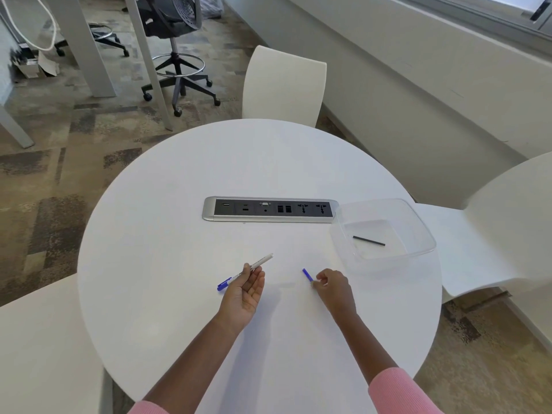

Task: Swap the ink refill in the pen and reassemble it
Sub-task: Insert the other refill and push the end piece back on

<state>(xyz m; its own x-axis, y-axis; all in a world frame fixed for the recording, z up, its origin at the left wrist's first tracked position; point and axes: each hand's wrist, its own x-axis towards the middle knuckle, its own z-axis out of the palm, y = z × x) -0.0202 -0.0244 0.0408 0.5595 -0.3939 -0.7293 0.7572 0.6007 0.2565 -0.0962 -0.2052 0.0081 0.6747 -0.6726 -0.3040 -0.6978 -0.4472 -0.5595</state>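
My left hand [243, 289] holds a white pen barrel [261, 261] with a blue cap end [224, 284], palm up, above the round white table [179, 204]. The barrel points up and to the right, and its far end is open. My right hand [333, 286] pinches a short blue piece [307, 275] at its lower end, a hand's width to the right of the barrel. A thin black refill [369, 241] lies inside a clear plastic tub [421, 228] at the table's right edge.
A silver and black socket strip [270, 209] is set into the table's middle. White chairs stand behind [283, 85], to the right [493, 234] and at the left [35, 339]. A black office chair [176, 40] stands on the carpet beyond.
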